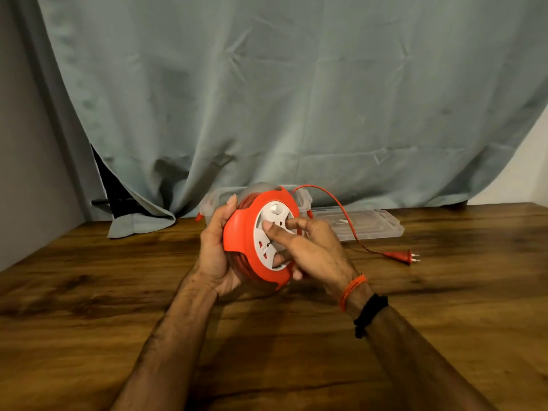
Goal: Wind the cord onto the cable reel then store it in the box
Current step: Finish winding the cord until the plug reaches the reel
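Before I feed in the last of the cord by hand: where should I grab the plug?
Grip the plug by its red body, coming from above. It lies flat on the table with its pins pointing right and the cord leaving on the left, so the body is the clear part.

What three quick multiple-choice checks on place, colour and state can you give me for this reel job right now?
1. Where is the plug?
A. on the table, to the right of the reel
B. inside the box
C. in the left hand

2. What colour is the cable reel's frame?
A. blue
B. orange-red
C. black

3. How is the cord?
A. fully wound
B. partly out
C. cut

Answers: 1 A, it lies on the wood; 2 B, the frame around the white face; 3 B, a length trails to the plug.
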The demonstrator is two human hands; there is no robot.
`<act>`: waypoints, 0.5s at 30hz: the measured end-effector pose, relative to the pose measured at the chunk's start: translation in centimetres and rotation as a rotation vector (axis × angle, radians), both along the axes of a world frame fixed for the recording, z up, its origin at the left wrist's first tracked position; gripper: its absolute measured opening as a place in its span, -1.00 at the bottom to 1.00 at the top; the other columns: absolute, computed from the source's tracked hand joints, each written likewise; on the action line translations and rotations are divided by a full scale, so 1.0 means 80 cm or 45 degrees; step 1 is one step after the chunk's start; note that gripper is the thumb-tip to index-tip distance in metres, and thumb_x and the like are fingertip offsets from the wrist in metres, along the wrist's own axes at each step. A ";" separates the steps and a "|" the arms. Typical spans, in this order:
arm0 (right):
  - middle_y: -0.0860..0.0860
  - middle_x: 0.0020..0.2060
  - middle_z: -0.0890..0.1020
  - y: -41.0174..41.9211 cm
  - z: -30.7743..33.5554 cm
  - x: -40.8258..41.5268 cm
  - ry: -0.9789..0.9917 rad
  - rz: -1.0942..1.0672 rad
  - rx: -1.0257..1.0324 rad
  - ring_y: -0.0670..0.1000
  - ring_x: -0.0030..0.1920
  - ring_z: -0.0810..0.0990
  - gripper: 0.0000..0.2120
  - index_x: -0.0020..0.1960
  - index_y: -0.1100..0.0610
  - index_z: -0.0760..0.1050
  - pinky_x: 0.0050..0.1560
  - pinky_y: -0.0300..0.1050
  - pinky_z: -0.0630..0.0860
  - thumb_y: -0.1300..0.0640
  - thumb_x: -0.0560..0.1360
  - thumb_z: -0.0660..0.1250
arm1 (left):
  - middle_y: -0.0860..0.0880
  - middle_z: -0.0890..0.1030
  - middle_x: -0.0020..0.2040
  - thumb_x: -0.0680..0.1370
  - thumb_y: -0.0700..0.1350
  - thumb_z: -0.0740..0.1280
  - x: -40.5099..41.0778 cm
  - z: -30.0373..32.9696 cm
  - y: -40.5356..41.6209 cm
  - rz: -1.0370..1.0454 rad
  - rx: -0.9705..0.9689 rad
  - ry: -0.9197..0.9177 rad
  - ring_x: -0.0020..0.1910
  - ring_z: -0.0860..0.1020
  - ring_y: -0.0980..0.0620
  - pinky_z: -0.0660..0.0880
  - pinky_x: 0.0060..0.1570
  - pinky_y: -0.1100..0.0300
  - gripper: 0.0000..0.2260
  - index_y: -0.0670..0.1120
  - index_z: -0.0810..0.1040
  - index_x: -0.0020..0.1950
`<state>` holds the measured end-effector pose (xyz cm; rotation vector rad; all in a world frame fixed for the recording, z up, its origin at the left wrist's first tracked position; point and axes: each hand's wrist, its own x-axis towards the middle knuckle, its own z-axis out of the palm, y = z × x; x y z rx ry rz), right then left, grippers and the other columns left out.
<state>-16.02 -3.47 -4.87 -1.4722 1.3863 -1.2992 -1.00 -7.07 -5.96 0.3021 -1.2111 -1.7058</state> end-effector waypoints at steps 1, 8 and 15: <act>0.06 -0.38 0.72 0.001 0.002 -0.001 0.040 0.017 -0.011 0.02 -0.56 0.60 -0.39 0.30 0.09 0.45 -0.62 -0.32 0.35 -0.25 0.40 0.44 | -0.28 0.64 0.20 0.41 0.28 0.35 0.001 0.001 0.000 0.002 -0.004 0.002 0.15 0.63 -0.24 0.59 0.07 -0.18 -0.40 -0.14 0.64 0.24; -0.16 -0.51 0.56 0.006 0.008 -0.020 0.674 -0.288 -0.403 -0.20 -0.40 0.54 -0.46 0.05 -0.02 0.59 -0.29 -0.21 0.46 -0.41 0.30 0.39 | -0.29 0.61 0.24 0.48 0.26 0.25 0.001 0.000 -0.002 0.052 0.030 0.030 0.21 0.59 -0.26 0.55 0.17 -0.18 -0.42 -0.16 0.62 0.27; -0.12 -0.07 0.72 0.016 0.011 -0.036 1.172 -0.118 -0.812 0.02 -0.18 0.65 -0.34 0.40 -0.22 0.34 -0.07 -0.05 0.57 -0.27 0.34 0.40 | -0.30 0.58 0.28 0.56 0.25 0.15 0.006 -0.001 -0.006 0.042 0.064 0.097 0.24 0.57 -0.27 0.53 0.20 -0.20 -0.41 -0.17 0.59 0.31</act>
